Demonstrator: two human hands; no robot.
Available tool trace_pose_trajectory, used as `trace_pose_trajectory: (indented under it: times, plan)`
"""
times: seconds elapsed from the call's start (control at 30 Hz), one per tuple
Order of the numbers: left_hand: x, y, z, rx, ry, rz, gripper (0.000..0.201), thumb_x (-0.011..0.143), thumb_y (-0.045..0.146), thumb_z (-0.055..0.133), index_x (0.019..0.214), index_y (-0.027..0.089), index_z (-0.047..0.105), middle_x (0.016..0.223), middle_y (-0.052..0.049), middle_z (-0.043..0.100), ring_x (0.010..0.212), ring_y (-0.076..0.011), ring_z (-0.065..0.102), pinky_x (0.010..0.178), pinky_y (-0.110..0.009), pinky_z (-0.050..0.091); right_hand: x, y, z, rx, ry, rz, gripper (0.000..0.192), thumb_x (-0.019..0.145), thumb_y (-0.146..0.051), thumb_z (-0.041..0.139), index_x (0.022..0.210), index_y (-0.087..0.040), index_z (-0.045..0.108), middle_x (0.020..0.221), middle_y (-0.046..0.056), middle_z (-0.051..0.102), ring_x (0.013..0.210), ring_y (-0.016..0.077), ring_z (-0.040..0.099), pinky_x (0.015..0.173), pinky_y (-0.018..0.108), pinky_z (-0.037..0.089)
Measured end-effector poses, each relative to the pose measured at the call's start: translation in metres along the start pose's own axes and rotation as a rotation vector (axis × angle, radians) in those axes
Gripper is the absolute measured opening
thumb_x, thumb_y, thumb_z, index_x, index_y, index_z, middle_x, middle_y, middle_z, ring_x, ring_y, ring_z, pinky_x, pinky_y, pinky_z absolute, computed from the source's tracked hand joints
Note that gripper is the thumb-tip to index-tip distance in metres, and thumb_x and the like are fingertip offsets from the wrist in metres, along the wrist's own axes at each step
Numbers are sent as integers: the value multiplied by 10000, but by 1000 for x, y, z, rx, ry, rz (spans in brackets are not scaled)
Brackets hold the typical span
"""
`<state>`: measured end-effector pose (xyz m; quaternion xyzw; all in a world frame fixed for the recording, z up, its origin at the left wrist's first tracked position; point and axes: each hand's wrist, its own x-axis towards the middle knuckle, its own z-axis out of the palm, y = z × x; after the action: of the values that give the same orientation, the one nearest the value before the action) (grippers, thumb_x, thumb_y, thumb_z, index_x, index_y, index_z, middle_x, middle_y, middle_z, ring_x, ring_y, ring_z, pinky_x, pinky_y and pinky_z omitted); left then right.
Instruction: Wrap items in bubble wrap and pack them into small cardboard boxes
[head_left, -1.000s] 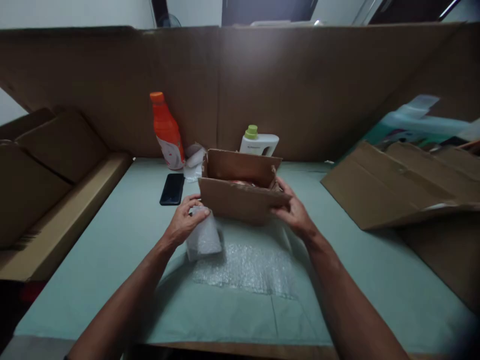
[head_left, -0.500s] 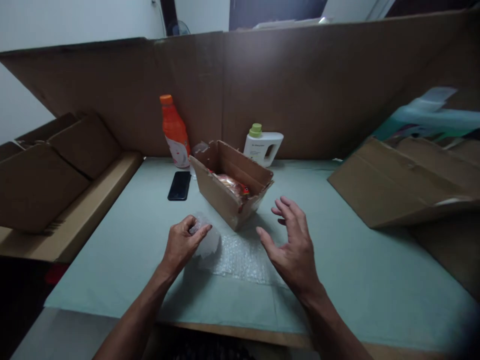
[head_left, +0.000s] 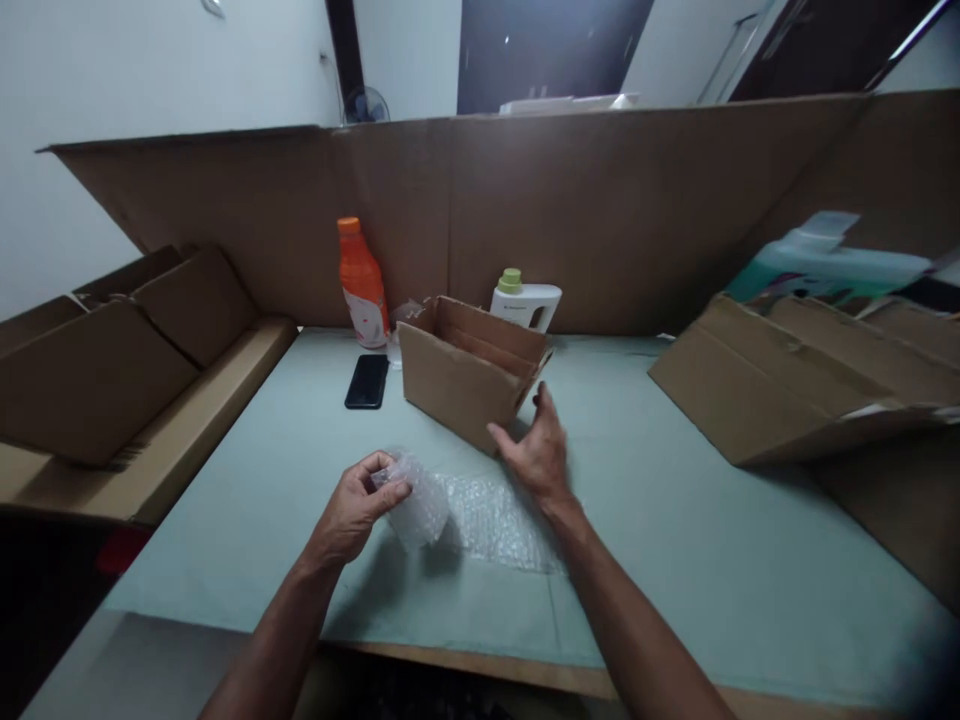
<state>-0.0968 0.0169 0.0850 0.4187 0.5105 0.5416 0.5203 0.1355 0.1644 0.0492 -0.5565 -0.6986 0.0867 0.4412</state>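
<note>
Pale green table [head_left: 675,560] walled by cardboard: left hand [head_left: 354,508] pinches a lifted corner of the bubble wrap [head_left: 480,512], raising it off the surface. Right hand [head_left: 536,452], open, rests against the near corner of the small carton [head_left: 461,375], steadying it beside the sheet.

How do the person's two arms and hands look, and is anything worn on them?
Both forearms are bare up to the picture's lower edge: no sleeves show. The left hand and the right hand wear no gloves. No watch, ring or bracelet can be seen on either wrist or finger.
</note>
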Motion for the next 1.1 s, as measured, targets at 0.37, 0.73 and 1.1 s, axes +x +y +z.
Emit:
trace_pose_trajectory:
  times: [0.37,0.73,1.1]
  plan:
    - [-12,-3,18,-44,-143,-21,467,667,498,863,667,173,527,645,49,498,597,-86,417,571,-200,333,-88,-96,-64,496,-707,-39,634,734,-472,830,1291,-224,655,1225,101,725,1074,294,682,951,436,543]
    - [-47,13,-65,-152,-244,55,556,643,546,849,574,196,423,661,18,517,610,-125,478,558,-237,384,-78,-54,-97,725,-509,395,368,846,-548,693,819,-191,777,752,47,766,707,189,691,702,287,559]
    - [-42,-23,-81,876,-183,-175,287,790,374,600,1042,239,625,770,9,660,712,-197,613,669,-288,440,-131,38,-152,-77,-450,350,351,794,-552,616,767,-216,712,661,28,687,591,208,629,559,314,501]
